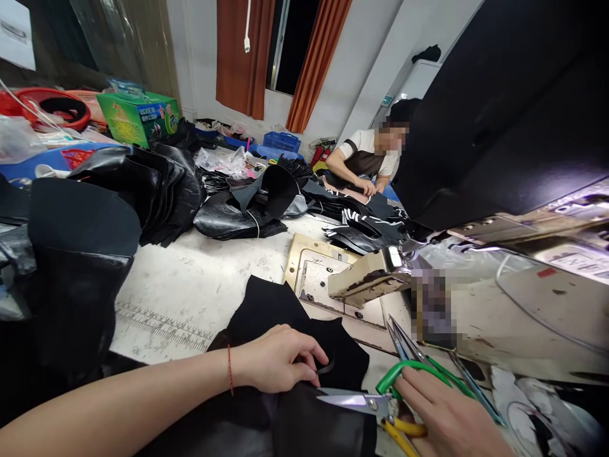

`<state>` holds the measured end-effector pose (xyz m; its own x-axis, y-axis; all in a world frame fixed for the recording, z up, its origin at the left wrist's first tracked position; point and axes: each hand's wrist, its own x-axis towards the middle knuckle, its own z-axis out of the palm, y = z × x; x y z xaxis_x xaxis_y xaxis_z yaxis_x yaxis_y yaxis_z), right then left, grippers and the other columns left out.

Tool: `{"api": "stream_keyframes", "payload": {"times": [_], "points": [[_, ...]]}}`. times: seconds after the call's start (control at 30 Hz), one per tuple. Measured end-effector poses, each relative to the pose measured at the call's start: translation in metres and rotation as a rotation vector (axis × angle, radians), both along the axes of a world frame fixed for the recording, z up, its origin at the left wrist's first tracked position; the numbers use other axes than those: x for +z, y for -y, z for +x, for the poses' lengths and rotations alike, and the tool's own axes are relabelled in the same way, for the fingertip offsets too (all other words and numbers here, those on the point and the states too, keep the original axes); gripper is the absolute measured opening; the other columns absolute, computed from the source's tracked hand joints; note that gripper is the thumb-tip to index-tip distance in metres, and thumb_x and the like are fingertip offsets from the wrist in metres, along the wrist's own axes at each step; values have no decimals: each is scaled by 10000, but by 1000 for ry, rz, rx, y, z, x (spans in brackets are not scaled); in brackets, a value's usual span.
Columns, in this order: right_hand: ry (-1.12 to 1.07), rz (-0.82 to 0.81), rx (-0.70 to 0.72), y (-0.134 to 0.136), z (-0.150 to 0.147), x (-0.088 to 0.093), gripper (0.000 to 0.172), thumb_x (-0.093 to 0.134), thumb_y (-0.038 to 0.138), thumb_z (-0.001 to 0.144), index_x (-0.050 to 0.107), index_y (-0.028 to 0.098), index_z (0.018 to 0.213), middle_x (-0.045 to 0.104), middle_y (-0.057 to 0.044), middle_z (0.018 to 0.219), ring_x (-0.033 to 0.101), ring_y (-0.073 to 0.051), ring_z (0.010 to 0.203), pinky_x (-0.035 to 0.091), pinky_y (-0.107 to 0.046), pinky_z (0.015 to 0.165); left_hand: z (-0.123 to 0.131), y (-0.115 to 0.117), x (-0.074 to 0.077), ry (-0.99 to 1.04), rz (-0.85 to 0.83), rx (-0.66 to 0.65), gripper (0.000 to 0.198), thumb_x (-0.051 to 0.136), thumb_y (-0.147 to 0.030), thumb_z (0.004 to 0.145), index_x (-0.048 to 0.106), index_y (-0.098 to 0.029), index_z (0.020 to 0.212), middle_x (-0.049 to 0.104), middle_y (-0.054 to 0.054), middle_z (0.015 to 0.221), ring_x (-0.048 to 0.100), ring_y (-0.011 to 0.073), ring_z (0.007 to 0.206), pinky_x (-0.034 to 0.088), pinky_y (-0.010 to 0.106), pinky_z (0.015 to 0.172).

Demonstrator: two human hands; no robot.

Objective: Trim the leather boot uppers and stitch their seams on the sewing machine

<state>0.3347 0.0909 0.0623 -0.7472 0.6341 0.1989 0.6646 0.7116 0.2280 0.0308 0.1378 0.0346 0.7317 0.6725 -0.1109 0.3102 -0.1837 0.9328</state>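
Looks like a piece in progress: L hand (pixel 276 362) lies over the black piece (pixel 271 311), thumb & fingers curled near its middle; can't tell if they're actually pinching it. R hand (pixel 442 406) is closed round yellow-handled scissors (pixel 354 401), blades nearly together, tips just beside the L fingertips. Piece is on the table (pixel 176 276), front-centre, nr. the sewing machine (pixel 361 279); can't tell if the lower panel is a separate layer. Green-handled scissors (pixel 416 366) lie by the R hand. No finished cut or loose offcut visible, so prob. trimming's part-done at best; amt. left on this piece unclear. Stacked black pieces (pixel 166 184) at L & a tied bundle (pixel 238 219) behind, but can't tell if they're done or waiting. Co-worker (pixel 371 158) busy at far side.
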Motion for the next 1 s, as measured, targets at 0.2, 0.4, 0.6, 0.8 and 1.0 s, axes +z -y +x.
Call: {"api": "stream_keyframes", "payload": {"times": [0.2, 0.4, 0.6, 0.8, 1.0], "points": [[-55, -52, -3, -2, -2, -2, 95, 536, 168, 789, 480, 243, 782, 539, 2, 692, 499, -161, 580, 338, -269, 522, 0, -1, 1, 25, 2, 3, 302, 609, -41, 832, 705, -116, 1110, 800, 83, 885, 745, 156, 838, 476, 179, 795], [-111, -71, -8, -1, -6, -4, 109, 540, 173, 796, 474, 249, 754, 520, 18, 668, 493, -155, 570, 319, -273, 534, 0, -1, 2, 22, 8, 5, 332, 597, -45, 827, 695, -117, 1135, 801, 82, 886, 742, 162, 831, 483, 189, 786], [-103, -125, -68, 3, -9, -6, 137, 582, 167, 769, 481, 259, 762, 540, 28, 706, 490, -161, 620, 324, -268, 582, 0, 0, -1, 22, 6, 4, 338, 591, -75, 824, 692, -137, 1140, 803, 68, 881, 730, 155, 770, 485, 189, 723], [-115, -78, -48, 3, -16, -5, 144, 601, 196, 757, 471, 258, 759, 537, 33, 687, 495, -146, 592, 324, -245, 552, -2, 0, -2, 30, -1, 12, 344, 584, -91, 828, 685, -134, 1154, 802, 72, 888, 728, 157, 762, 486, 193, 726], [-140, -150, -121, 10, -13, -12, 138, 551, 167, 757, 450, 260, 742, 532, 30, 654, 500, -147, 515, 346, -256, 472, -1, -1, -1, 34, -26, 33, 312, 608, -126, 839, 693, -122, 1140, 802, 85, 890, 731, 163, 794, 490, 194, 729]]}}
